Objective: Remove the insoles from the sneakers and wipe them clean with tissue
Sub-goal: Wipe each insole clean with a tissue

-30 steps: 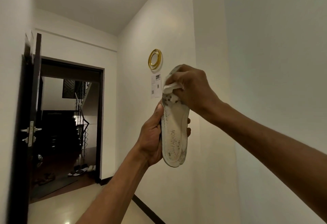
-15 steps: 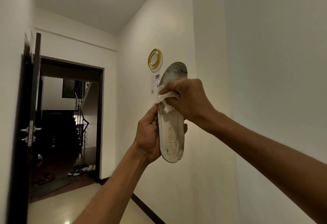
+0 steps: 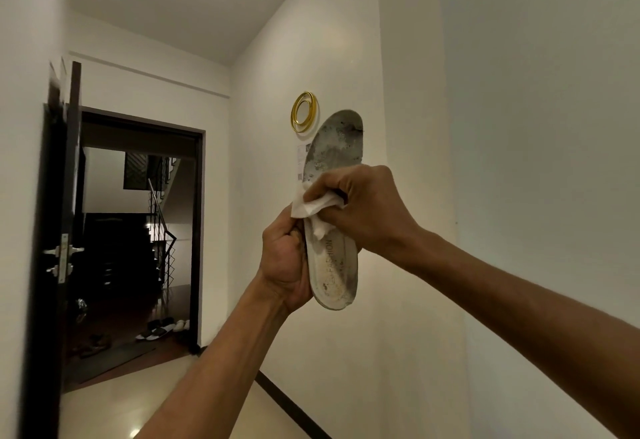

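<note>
While the dirty white foam insole (image 3: 331, 258) is being gripped upright at its heel by the left hand (image 3: 285, 263), a crumpled white tissue (image 3: 317, 208) is being pinched and pressed just above that grip by the right hand (image 3: 363, 211).

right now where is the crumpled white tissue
In the head view, the crumpled white tissue sits mid-frame, gripped by the right hand against the middle of the dirty white insole, just above the left hand holding the insole's lower half.
</note>
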